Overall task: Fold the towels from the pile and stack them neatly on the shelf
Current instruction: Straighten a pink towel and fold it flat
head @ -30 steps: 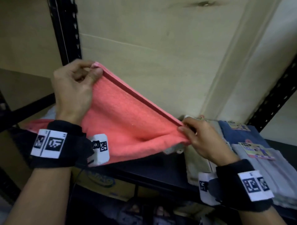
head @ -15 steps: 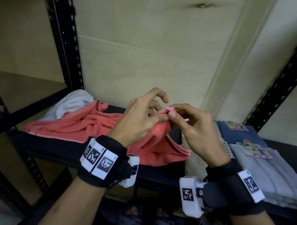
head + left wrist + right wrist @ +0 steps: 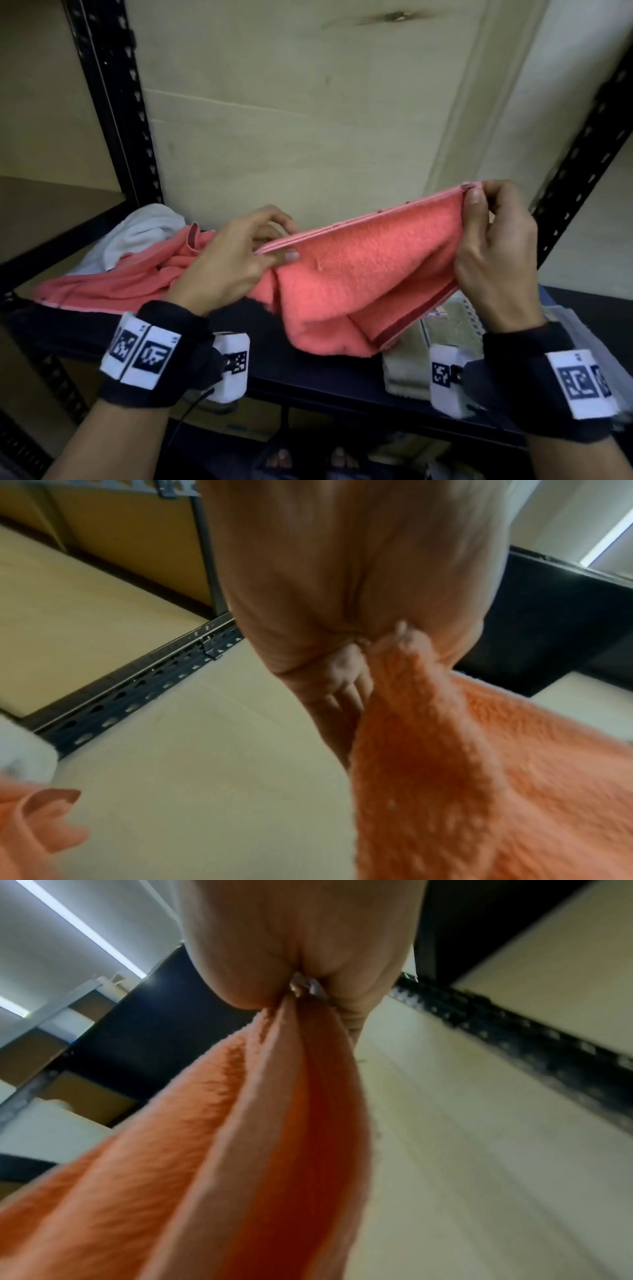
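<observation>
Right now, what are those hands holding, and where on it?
Both hold the coral towel by its top edge: left hand pinches one end, right hand the raised corner.

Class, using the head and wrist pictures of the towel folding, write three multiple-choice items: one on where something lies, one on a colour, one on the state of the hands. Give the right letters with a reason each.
1. Where does the white towel lie?
A. At the left back of the shelf, behind the loose pink cloth
B. On the floor
C. Draped over the right wrist

2. What colour is the towel being held up?
A. Blue
B. Coral pink
C. Green

3. How are the hands placed on it?
A. Both lie flat and open on it
B. Only the left touches it
C. Each pinches one end of its top edge

Key: 1 A, the white towel sits by the shelf upright at the left back. 2 B, the towel is coral pink in every view. 3 C, the left hand and right hand each pinch the doubled edge, which spans between them.
</observation>
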